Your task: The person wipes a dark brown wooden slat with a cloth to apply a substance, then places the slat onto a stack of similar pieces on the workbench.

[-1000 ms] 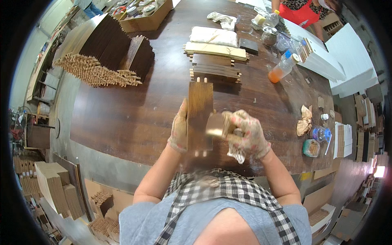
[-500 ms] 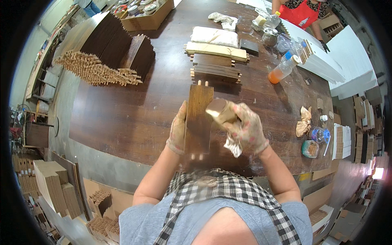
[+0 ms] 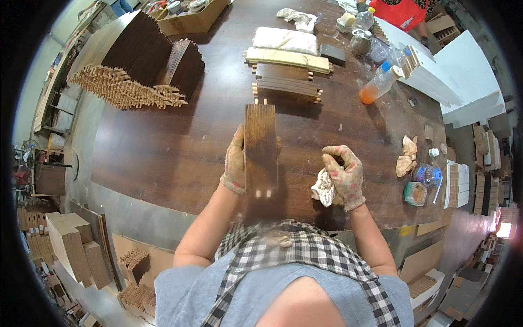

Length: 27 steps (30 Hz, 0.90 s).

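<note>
My gloved left hand (image 3: 234,166) is closed round the left edge of a dark brown wooden board (image 3: 261,147), with a fingertip showing at its right edge. The board is held upright in the picture, with pale dowels sticking out of both ends. To the right, apart from the board, my gloved right hand (image 3: 347,177) is curled, with a crumpled white rag (image 3: 324,188) hanging from it. Whether its fingers hold something else too is hidden. Beyond the board lie several similar dark boards (image 3: 287,85) with dowels.
A tall stack of dowelled boards (image 3: 136,60) stands at the far left of the brown table (image 3: 147,158). A cream board (image 3: 289,60) and a folded white cloth (image 3: 286,40) lie beyond the centre. Bottles, one with orange liquid (image 3: 368,94), stand right. A person in red (image 3: 400,12) is across the table.
My right hand has moved right and down, away from the board. The pale-faced block it held against the board no longer shows. The board has shifted slightly left and away from me.
</note>
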Available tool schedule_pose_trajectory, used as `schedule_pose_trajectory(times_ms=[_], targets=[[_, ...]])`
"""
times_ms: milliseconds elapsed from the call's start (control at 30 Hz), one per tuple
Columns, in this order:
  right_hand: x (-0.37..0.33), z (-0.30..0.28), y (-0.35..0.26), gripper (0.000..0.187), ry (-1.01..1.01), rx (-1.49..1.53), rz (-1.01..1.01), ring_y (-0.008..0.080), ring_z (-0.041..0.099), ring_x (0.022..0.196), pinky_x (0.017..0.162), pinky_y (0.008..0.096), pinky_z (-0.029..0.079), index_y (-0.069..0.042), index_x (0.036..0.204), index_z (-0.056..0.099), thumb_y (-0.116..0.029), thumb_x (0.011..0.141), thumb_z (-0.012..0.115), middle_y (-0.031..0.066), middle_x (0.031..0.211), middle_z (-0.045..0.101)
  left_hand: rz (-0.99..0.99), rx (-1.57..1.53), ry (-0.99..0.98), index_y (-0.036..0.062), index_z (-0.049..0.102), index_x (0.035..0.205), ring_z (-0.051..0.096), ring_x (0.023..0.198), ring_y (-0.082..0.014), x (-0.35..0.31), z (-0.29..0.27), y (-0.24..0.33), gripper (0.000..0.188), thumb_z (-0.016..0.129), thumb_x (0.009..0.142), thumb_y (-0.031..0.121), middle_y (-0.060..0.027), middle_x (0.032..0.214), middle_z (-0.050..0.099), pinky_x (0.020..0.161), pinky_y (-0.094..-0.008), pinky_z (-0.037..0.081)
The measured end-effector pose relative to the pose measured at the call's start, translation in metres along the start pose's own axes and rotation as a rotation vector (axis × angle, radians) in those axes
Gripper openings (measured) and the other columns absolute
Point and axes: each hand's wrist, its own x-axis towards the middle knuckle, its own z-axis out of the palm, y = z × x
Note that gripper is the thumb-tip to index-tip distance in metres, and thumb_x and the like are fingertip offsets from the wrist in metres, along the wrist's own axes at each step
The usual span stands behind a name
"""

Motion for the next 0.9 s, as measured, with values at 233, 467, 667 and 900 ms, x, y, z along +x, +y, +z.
schedule_pose_trajectory(times_ms=[233, 467, 667, 900], targets=[[0.045, 0.048, -0.045, 0.016, 0.119, -0.221, -0.512, 0.0185, 0.06, 0.074, 0.066, 0.0326, 0.05, -0.005, 0.089, 0.064, -0.01, 0.082, 0.077, 0.0053, 0.085, 0.06, -0.037, 0.109, 0.062, 0.0041, 0.057, 0.13, 0.066, 0.105, -0.0282, -0.002, 0.027, -0.014, 0.053, 0.043, 0.104, 0.049, -0.0163, 0.117, 0.066, 0.095, -0.0432, 0.054], [0.006, 0.109, -0.041, 0.016, -0.173, -0.284, -0.881, 0.0223, 0.055, 0.065, 0.058, 0.0332, 0.047, -0.011, 0.079, 0.057, -0.012, 0.081, 0.073, 0.0062, 0.072, 0.056, 0.116, 0.288, -0.032, 0.0046, 0.06, 0.122, 0.068, 0.098, -0.0236, 0.009, 0.004, -0.001, 0.053, 0.047, 0.102, 0.052, -0.0144, 0.107, 0.068, 0.084, -0.0383, 0.059], [-0.007, 0.053, -0.032, 0.015, -0.262, 0.109, 0.041, 0.0133, 0.063, 0.078, 0.073, 0.0291, 0.053, -0.004, 0.097, 0.064, -0.01, 0.084, 0.07, 0.0044, 0.092, 0.067, 0.227, 0.21, 0.07, 0.0013, 0.055, 0.128, 0.07, 0.09, -0.027, -0.006, 0.034, 0.016, 0.061, 0.042, 0.103, 0.055, -0.0192, 0.105, 0.067, 0.076, -0.0364, 0.061], [0.001, 0.057, -0.045, 0.034, -0.611, 0.357, 0.519, 0.0169, 0.062, 0.105, 0.093, 0.0323, 0.051, 0.002, 0.121, 0.059, -0.016, 0.093, 0.067, 0.0113, 0.114, 0.065, 0.182, 0.128, 0.006, 0.0021, 0.055, 0.13, 0.069, 0.095, -0.0275, -0.001, 0.037, -0.008, 0.064, 0.04, 0.102, 0.058, -0.0201, 0.111, 0.066, 0.076, -0.0364, 0.063]])
